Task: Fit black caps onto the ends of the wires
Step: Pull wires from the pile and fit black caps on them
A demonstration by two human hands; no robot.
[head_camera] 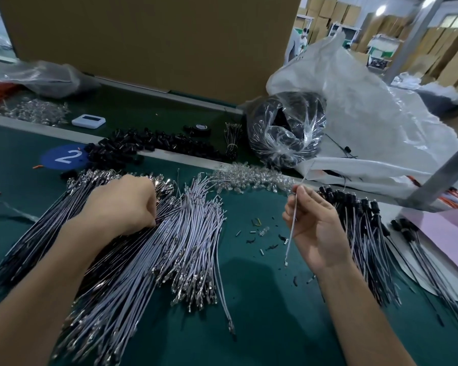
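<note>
The right hand (315, 233) pinches a single white wire (291, 228) between thumb and fingertips, near the wire's upper end. The wire's long axis runs almost top to bottom of the frame, and its free lower end hangs toward the lower centre. The left hand (122, 204) has its fingers curled down into the pile of wires (191, 233) at centre left; whether they grip one cannot be told. The loose black caps (148, 146) lie in the upper centre, beyond both hands and nearer the left hand.
</note>
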